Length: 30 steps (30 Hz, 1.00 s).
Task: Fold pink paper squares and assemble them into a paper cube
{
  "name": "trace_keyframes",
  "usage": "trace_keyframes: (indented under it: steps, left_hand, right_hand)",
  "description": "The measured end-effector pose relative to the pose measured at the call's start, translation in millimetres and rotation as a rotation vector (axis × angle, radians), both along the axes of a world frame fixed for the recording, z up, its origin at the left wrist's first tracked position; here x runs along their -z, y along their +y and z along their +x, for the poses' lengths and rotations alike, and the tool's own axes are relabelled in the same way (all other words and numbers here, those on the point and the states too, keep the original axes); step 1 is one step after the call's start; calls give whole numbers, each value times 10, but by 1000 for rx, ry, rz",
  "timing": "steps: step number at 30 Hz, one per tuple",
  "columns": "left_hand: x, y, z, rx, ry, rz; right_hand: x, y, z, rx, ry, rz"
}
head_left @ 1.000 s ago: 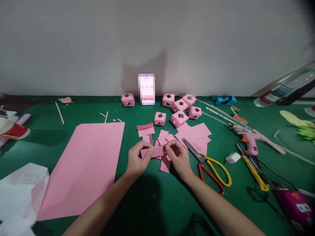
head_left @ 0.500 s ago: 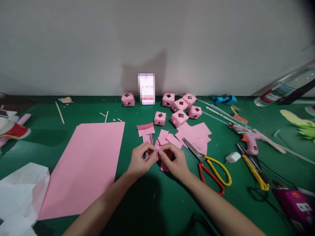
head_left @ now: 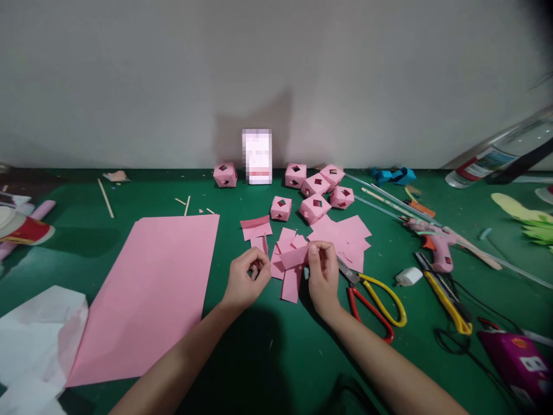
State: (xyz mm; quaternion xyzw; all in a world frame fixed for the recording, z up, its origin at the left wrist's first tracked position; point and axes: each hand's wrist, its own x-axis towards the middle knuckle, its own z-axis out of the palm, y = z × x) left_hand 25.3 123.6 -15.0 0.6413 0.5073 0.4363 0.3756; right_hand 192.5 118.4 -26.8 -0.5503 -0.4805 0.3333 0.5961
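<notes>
My right hand (head_left: 323, 276) pinches a small folded pink paper piece (head_left: 294, 257) between thumb and fingers, just above the green table (head_left: 268, 357). My left hand (head_left: 242, 281) sits a little to its left with fingers curled in, close to the piece's left end; what it holds, if anything, I cannot make out. Under and around both hands lie loose small pink paper squares (head_left: 288, 239). Behind them stand several finished pink paper cubes (head_left: 314, 207) with diamond-shaped holes.
A large pink sheet (head_left: 151, 288) lies at the left, white crumpled paper (head_left: 34, 340) at the lower left. Yellow-and-red scissors (head_left: 371, 291) lie right of my right hand. A pink glue gun (head_left: 438, 245), a yellow cutter (head_left: 447, 302), cables and a bottle (head_left: 496, 153) fill the right side.
Both hands were joined on the pink piece; now they have parted. My right hand carries the piece up and to the right, and my left hand stays curled at the left.
</notes>
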Motion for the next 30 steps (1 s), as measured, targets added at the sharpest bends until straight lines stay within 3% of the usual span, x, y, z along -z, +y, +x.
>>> trace_keyframes:
  steps: [5,8,15,21,30]
  left_hand:
    - [44,60,-43,-233,-50,7]
    - [38,150,-98,-310,82,115]
    - [75,268,-165,-286,735,334]
    - [139,271,-162,-293,797,347]
    - [150,268,-166,-266,866,347]
  right_hand:
    - [-6,-6,-13,-19,-18,1]
    - [14,-7,-20,-30,-32,0]
    - [64,-6,-36,-27,-101,81]
    - [29,-13,-23,-9,-247,174]
    - [69,-20,-16,-48,-211,138]
